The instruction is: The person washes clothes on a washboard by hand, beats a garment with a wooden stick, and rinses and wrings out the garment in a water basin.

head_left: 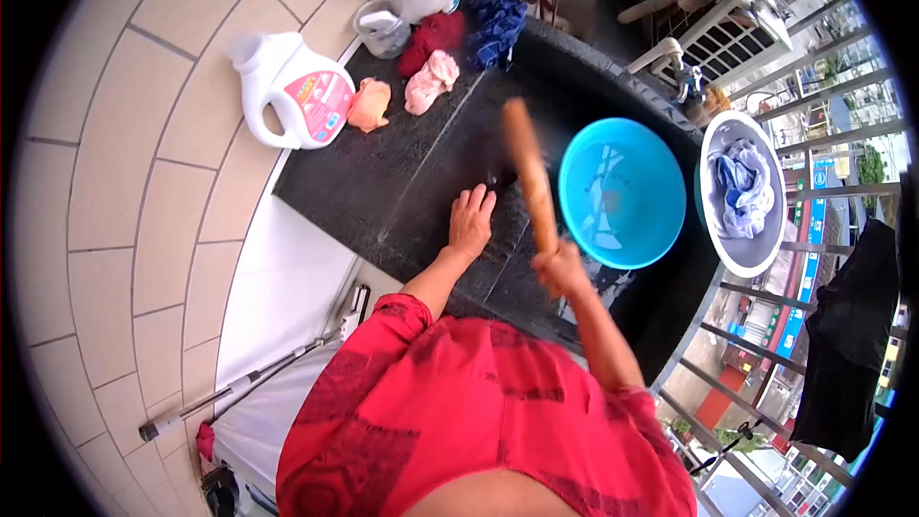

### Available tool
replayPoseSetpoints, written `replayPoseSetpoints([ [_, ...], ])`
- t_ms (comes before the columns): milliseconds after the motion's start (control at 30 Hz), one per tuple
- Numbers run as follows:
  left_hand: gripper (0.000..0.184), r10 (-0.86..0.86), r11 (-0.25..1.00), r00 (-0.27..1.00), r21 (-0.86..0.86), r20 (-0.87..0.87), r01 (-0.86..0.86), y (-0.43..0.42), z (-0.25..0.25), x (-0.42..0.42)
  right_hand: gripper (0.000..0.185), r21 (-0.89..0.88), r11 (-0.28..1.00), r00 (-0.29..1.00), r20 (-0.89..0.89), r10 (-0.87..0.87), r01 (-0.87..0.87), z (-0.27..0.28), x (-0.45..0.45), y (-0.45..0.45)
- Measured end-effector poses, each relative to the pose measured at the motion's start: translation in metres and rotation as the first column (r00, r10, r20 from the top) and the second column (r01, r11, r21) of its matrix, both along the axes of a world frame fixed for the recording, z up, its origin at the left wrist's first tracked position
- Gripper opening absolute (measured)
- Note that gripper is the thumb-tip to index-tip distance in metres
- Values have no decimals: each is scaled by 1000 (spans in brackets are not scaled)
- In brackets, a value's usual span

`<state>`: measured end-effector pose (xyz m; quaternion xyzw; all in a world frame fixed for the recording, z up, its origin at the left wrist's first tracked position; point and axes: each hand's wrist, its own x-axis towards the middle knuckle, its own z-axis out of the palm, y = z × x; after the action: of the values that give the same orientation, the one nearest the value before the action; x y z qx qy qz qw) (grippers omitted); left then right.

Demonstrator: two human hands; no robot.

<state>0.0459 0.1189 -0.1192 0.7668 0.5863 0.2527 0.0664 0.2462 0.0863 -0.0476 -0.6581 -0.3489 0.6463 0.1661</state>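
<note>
A blue basin (pixel 672 187) holding clear water stands just to the right of the work, crowding that side, with a pale tub (pixel 752 257) of bluish cloth (pixel 745 190) beyond it and a tap (pixel 684 83) near the far edge. On the far left of the black tabletop (pixel 330 190), a detergent bottle (pixel 321 101), an orange cloth (pixel 369 105), a pink cloth (pixel 431 83), a dark red cloth (pixel 432 42) and a blue cloth (pixel 497 31) sit well apart from both hands. The wooden stick (pixel 539 193) is in the right hand (pixel 563 270), which grips its near end; blurred, it points away, between the left hand and the basin. The left hand (pixel 471 222), empty, presses down with fingers spread forward; what dark surface lies under it is unclear.
</note>
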Motion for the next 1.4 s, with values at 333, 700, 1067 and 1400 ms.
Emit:
replayPoseSetpoints([
  [333,33,26,995,969,84,246,-48,-12,-4,0,22,758,623,955,-4,-295,196,-16,-2,-12],
  [700,27,389,913,752,-115,532,-391,-22,-17,4,18,494,850,983,-93,-160,185,138,2,20],
  [1067,61,646,730,643,-578,411,-363,-15,-13,10,25,128,981,985,110,134,-148,32,13,2],
  [1400,64,639,763,635,-460,434,-453,8,-8,15,43,626,779,944,268,-191,-20,-91,-10,-41],
])
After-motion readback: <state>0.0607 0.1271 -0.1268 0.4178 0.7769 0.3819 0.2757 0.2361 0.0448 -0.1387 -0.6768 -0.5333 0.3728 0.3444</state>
